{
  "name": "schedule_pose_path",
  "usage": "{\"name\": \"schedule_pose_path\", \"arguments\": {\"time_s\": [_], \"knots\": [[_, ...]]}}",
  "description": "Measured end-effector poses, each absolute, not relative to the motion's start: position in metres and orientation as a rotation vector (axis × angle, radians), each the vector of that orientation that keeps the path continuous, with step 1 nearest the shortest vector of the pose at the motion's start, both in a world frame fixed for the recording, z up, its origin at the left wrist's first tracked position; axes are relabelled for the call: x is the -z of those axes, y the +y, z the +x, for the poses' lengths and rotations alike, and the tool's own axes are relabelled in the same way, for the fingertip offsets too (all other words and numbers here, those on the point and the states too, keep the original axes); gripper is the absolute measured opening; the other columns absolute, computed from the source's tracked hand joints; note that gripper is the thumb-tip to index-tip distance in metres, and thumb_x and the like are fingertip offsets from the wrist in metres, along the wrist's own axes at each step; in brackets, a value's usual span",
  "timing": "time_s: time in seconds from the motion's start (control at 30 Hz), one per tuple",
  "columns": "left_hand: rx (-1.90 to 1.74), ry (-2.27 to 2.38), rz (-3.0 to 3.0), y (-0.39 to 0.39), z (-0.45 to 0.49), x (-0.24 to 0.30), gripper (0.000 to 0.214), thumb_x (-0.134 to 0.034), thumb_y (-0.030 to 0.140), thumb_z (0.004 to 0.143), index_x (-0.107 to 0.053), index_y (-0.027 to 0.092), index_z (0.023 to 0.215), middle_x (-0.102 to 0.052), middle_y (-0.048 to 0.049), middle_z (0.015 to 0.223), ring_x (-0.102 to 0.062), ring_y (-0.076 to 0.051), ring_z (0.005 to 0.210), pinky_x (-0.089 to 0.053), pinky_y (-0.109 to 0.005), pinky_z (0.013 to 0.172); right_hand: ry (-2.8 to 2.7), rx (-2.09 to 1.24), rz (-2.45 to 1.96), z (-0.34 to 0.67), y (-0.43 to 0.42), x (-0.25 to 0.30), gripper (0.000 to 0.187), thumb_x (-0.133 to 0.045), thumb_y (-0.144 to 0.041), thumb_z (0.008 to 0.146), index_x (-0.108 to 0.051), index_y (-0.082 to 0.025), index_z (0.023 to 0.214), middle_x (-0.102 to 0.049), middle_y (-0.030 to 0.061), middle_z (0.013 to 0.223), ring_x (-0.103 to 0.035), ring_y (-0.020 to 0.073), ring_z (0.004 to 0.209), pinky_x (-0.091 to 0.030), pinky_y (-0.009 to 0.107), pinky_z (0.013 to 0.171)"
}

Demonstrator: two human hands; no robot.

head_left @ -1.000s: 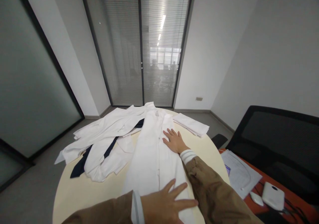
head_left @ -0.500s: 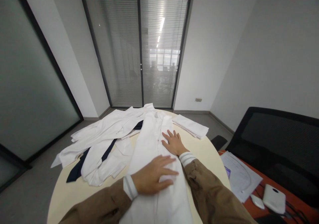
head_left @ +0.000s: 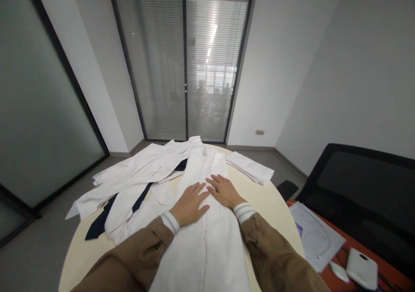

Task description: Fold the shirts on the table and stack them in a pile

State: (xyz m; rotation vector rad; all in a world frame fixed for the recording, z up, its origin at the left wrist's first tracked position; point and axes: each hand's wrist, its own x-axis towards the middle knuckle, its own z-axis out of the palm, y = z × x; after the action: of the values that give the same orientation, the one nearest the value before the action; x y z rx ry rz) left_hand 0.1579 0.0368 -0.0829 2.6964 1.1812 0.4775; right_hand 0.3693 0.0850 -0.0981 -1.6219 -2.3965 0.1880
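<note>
The left hand (head_left: 189,204) has slid up the white buttoned cotton coat (head_left: 202,257) to just beside the right hand (head_left: 225,191), both grips released and spread flat on the coat, which lies lengthwise on the round cream table (head_left: 269,205).

The left hand (head_left: 189,204) and right hand (head_left: 225,191) rest flat on a white buttoned coat (head_left: 202,257) on the round table (head_left: 269,210), with a navy tie (head_left: 100,227) to the left.

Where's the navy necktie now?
In the head view, the navy necktie lies on the round table, left of the left hand, partly under a white garment.
</note>
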Motion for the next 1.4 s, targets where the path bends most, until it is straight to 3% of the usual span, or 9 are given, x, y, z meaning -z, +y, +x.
{"name": "schedule_pose_path", "arguments": {"time_s": [0.13, 0.23, 0.43, 0.57, 0.7, 0.93, 1.17, 1.27, 1.4], "knots": [[-0.35, 1.287, 2.644, 0.041, 0.161, 0.107, 0.061, -0.039, 0.046, 0.099, -0.027, 0.023, 0.155, -0.019, -0.0112, 0.164, -0.013, -0.032, 0.151, -0.019, -0.058, 0.118, -2.279, -0.083, -1.75, 0.359, 0.092, 0.099, 0.048, -0.039, -0.054, 0.097, -0.053, -0.037, 0.14, -0.048, 0.0054, 0.147, -0.04, 0.0305, 0.133, -0.031, 0.048, 0.106], [-0.287, 1.239, 2.612, 0.045, 0.157, 0.104, 0.065, -0.041, 0.05, 0.098, -0.027, 0.022, 0.155, -0.017, -0.0117, 0.164, -0.013, -0.034, 0.151, -0.02, -0.056, 0.118, -2.244, -0.117, -1.765, 0.36, 0.098, 0.1, 0.054, -0.046, -0.059, 0.093, -0.052, -0.035, 0.141, -0.049, 0.0082, 0.145, -0.041, 0.0312, 0.129, -0.032, 0.048, 0.103], [-0.552, 1.359, 2.448, 0.083, 0.135, 0.081, 0.046, -0.043, 0.042, 0.098, -0.058, 0.021, 0.136, -0.038, -0.012, 0.156, -0.035, -0.031, 0.143, -0.028, -0.048, 0.117, -1.895, -0.11, -1.956, 0.376, 0.114, 0.105, 0.063, -0.046, -0.056, 0.092, -0.042, -0.026, 0.147, -0.046, 0.0122, 0.146, -0.042, 0.0317, 0.129, -0.035, 0.046, 0.103], [-0.9, 1.589, 2.089, 0.115, 0.126, 0.091, 0.04, -0.047, 0.028, 0.095, -0.062, 0.016, 0.13, -0.049, -0.0133, 0.148, -0.044, -0.03, 0.137, -0.032, -0.049, 0.115, -1.716, -0.184, -2.053, 0.39, 0.131, 0.115, 0.062, -0.052, -0.048, 0.089, -0.043, -0.025, 0.146, -0.052, 0.0122, 0.141, -0.042, 0.0344, 0.132, -0.033, 0.053, 0.107], [-1.004, 1.523, 1.819, 0.135, 0.124, 0.104, 0.039, -0.048, 0.021, 0.09, -0.067, 0.01, 0.122, -0.066, -0.0139, 0.13, -0.057, -0.025, 0.125, -0.038, -0.042, 0.113, -1.643, -0.457, -1.643, 0.401, 0.153, 0.125, 0.059, -0.056, -0.029, 0.08, -0.052, -0.022, 0.138, -0.058, 0.0094, 0.137, -0.055, 0.0263, 0.122, -0.041, 0.044, 0.107], [-1.098, 1.498, 1.828, 0.135, 0.122, 0.1, 0.039, -0.051, 0.009, 0.083, -0.072, 0.012, 0.116, -0.068, -0.0103, 0.127, -0.059, -0.023, 0.123, -0.038, -0.036, 0.112, -1.305, -0.909, -1.193, 0.399, 0.171, 0.122, 0.073, -0.054, -0.016, 0.061, -0.056, -0.017, 0.134, -0.066, 0.0096, 0.127, -0.066, 0.0241, 0.11, -0.055, 0.034, 0.09], [-1.034, 1.622, 1.731, 0.117, 0.12, 0.061, 0.032, -0.058, 0.017, 0.085, -0.074, 0.013, 0.112, -0.077, -0.0112, 0.091, -0.072, -0.022, 0.079, -0.053, -0.031, 0.073, -1.352, -0.963, -1.028, 0.39, 0.153, 0.085, 0.064, -0.058, -0.021, 0.068, -0.058, -0.019, 0.132, -0.066, 0.0083, 0.129, -0.064, 0.0224, 0.114, -0.053, 0.035, 0.094], [-1.006, 1.48, 1.486, 0.111, 0.123, 0.047, 0.038, -0.055, 0.023, 0.09, -0.065, 0.008, 0.124, -0.074, -0.0161, 0.109, -0.073, -0.02, 0.078, -0.05, -0.023, 0.056, -1.441, -0.782, -1.131, 0.392, 0.146, 0.068, 0.054, -0.061, -0.026, 0.072, -0.064, -0.018, 0.125, -0.068, 0.0089, 0.124, -0.064, 0.0213, 0.107, -0.052, 0.033, 0.088], [-1.042, 1.329, 1.33, 0.109, 0.124, 0.043, 0.038, -0.06, 0.024, 0.087, -0.064, 0.008, 0.121, -0.066, -0.0182, 0.127, -0.073, -0.021, 0.09, -0.054, -0.023, 0.06, -1.52, -0.509, -1.332, 0.398, 0.143, 0.056, 0.036, -0.064, -0.039, 0.076, -0.072, -0.017, 0.104, -0.072, 0.0077, 0.093, -0.061, 0.0186, 0.075, -0.05, 0.031, 0.071]]}}
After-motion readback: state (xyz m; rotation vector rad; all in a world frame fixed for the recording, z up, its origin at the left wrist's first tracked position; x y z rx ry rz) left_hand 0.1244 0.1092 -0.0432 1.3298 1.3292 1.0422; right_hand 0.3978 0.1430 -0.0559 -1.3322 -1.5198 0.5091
